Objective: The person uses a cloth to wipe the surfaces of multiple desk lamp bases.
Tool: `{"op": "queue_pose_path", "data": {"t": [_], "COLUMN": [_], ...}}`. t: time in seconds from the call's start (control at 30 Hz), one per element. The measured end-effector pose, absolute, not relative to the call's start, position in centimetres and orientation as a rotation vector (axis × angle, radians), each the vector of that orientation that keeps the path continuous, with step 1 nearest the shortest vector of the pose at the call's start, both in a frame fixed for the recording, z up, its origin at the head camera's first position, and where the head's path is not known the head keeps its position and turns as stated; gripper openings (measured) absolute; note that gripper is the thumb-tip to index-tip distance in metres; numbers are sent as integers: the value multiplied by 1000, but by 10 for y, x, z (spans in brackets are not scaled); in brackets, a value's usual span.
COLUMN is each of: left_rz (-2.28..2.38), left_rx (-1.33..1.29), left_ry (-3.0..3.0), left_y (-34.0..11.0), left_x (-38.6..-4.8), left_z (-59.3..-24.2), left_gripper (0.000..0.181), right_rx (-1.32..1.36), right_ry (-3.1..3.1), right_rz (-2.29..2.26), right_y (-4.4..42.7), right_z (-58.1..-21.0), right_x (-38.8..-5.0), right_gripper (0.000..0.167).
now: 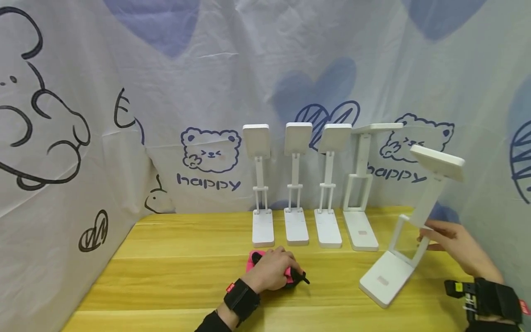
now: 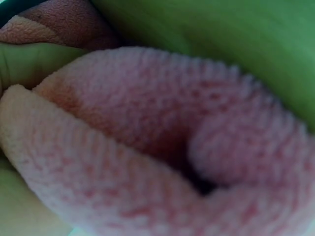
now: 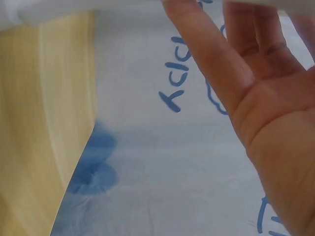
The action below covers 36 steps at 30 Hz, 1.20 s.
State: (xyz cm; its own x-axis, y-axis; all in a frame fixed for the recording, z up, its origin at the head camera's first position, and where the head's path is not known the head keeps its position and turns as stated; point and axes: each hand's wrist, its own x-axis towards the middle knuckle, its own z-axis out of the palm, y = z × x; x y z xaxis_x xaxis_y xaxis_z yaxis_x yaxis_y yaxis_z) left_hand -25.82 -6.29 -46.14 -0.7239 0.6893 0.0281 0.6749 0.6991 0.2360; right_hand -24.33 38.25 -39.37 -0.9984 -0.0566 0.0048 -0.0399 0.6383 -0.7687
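Note:
My left hand (image 1: 274, 269) presses down on a bunched pink and black cloth (image 1: 251, 263), its fingers curled round it, near the middle of the wooden table. In the left wrist view the fuzzy pink cloth (image 2: 133, 98) lies folded over on itself. At the right, my right hand (image 1: 460, 244) grips a white folding stand (image 1: 387, 276) at the hinge of its upright arm. Its flat panel tilts at the top. The right wrist view shows the thumb and fingers (image 3: 211, 54) reaching up to a white bar (image 3: 98, 6). Whether the base touches the table I cannot tell.
Several more white folding stands (image 1: 263, 228) stand in a row along the table's back edge, left of the held one. The wooden table (image 1: 174, 267) meets a printed white curtain (image 1: 215, 92) behind it and at both sides.

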Motion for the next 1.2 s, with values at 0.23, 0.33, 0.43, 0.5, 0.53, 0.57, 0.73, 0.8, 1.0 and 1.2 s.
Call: {"op": "queue_pose_path", "data": {"t": [0.23,0.33,0.43,0.5,0.53,0.57,0.73,0.8,1.0,1.2], "left_rz": [366,362,372,382,390,401,454,461,444,408], "left_rx": [1134,1148,1176,1201,1207,1213,1226,1235,1273,1296], "left_ry": [2836,2831,2821,2816,2816,2816,2840,2850,2878,2918], "left_y": [-64,-63,-59,-54,-51,-47,-26,-16,12,42], "left_x": [-259,-259,-259,-259,-259,-259,-258,-258,-259,-263], "left_z": [-461,-461,-460,-460,-460,-460,-460,-459,-458,-458], "left_gripper": [40,40,41,41,42,43,48,50,51,51], "right_rx": [-172,-223,-285,-332,-353,-372,-398,-388,-324,-301], "right_ry": [2710,2686,2673,2663,2657,2649,2648,2684,2764,2740], "right_rz": [-1368,-1378,-1373,-1371,-1364,-1361,-1322,-1297,-1219,-1241], "right_y": [370,364,359,356,354,353,345,341,334,329], "right_z": [-389,-389,-389,-388,-387,-386,-381,-380,-377,-379], "right_x": [-241,-242,-241,-241,-241,-241,-242,-242,-243,-241], "right_gripper": [55,54,52,47,46,45,39,36,37,37]}}
